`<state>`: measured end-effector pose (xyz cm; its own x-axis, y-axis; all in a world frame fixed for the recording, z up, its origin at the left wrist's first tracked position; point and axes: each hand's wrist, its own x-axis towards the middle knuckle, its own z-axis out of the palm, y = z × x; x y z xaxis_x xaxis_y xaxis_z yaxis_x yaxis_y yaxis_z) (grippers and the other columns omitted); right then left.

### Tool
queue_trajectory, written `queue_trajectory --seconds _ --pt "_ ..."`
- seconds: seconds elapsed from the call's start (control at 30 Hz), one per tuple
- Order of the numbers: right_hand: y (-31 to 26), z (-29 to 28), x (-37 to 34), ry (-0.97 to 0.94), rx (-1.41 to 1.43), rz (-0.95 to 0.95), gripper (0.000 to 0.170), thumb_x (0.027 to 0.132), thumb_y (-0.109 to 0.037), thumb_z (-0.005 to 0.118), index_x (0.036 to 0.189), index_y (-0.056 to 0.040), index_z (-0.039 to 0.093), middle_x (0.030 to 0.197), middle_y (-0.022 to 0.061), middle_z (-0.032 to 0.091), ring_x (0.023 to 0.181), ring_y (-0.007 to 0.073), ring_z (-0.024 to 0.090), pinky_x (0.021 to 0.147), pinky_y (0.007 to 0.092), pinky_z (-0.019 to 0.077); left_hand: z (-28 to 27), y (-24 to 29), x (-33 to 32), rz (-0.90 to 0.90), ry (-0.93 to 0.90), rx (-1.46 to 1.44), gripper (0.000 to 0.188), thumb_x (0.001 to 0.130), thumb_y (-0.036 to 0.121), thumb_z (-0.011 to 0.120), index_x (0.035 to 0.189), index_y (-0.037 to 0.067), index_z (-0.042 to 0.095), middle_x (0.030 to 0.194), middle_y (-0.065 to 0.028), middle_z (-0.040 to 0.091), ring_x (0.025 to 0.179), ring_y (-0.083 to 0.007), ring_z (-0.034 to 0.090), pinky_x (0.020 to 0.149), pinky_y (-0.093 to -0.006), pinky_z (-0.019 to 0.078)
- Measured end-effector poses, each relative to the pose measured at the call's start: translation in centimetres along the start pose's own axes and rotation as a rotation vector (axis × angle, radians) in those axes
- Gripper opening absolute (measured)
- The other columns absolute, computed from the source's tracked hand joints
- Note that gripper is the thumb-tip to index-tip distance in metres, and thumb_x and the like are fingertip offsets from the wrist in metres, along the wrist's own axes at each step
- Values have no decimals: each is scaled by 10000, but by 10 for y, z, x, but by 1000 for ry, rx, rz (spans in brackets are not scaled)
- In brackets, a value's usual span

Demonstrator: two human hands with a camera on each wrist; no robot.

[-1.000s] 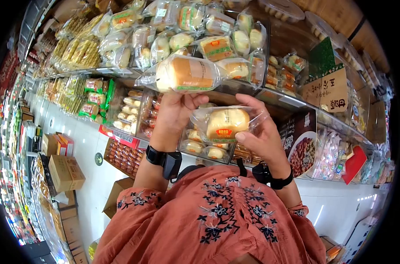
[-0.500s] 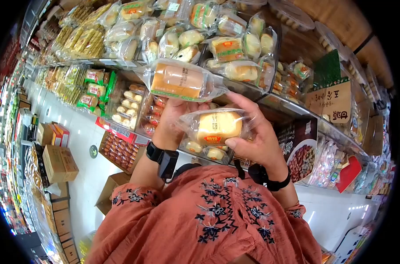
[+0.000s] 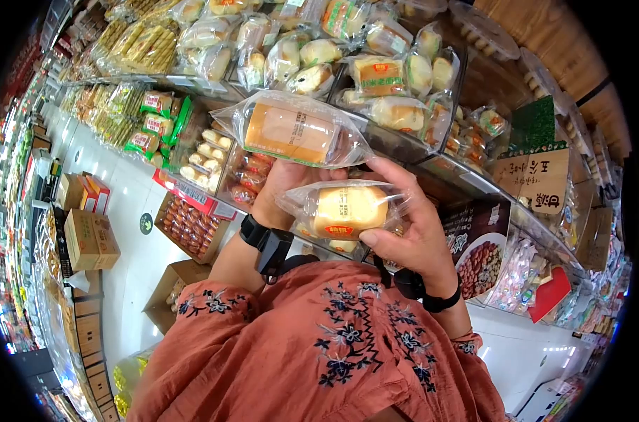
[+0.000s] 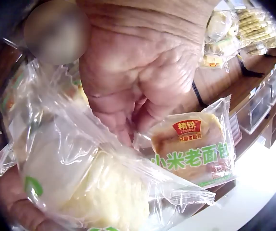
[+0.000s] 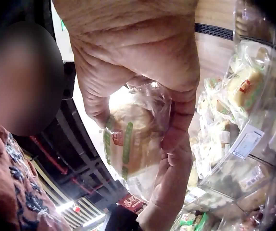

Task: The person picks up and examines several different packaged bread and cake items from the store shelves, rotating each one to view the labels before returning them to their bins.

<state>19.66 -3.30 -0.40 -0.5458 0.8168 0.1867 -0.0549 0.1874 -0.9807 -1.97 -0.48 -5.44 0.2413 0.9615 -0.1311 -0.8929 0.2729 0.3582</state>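
My left hand (image 3: 280,186) grips the lower edge of a bagged bread loaf (image 3: 291,130), brown-topped in clear plastic. In the left wrist view, green lettering and a red label mark this loaf's bag (image 4: 193,151), pinched between thumb and curled fingers. Closer to my body, my right hand (image 3: 418,228) holds a smaller bagged bread bun (image 3: 351,207), pale yellow with a red label, its thumb in front and fingers behind. The bun (image 5: 133,139) sits between thumb and fingers in the right wrist view. Its bag overlaps my left hand in the head view.
Bagged breads (image 3: 379,74) fill clear shelf bins ahead. Bundled stick snacks (image 3: 147,46) lie at upper left. A cardboard sign (image 3: 534,176) stands on the right shelf. Cartons (image 3: 92,239) stand on the white floor (image 3: 133,274) at left.
The bun and right hand have shifted left, nearer the left hand. The loaf has tilted, its right end lower. The shelves have slid rightward in the head view.
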Motion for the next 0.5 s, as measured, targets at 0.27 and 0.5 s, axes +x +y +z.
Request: queue_trajectory --seconds 0.27,0.5 --pt "2 -1 -1 9 -56 -55 798 760 -88 811 1477 -20 468 1421 128 569 1301 224 553 1107 348 405 -3 -3 4 20 -193 -6 430 996 285 660 1365 102 537 1244 -135 642 798 -178 686 618 -269 615" --pt "2 2 -1 10 -86 -45 786 756 -98 810 1466 -23 484 1419 133 573 1286 234 563 1089 348 421 -15 22 23 411 -339 301 440 951 172 700 1362 86 571 1371 -137 588 1115 -254 639 889 -386 596"
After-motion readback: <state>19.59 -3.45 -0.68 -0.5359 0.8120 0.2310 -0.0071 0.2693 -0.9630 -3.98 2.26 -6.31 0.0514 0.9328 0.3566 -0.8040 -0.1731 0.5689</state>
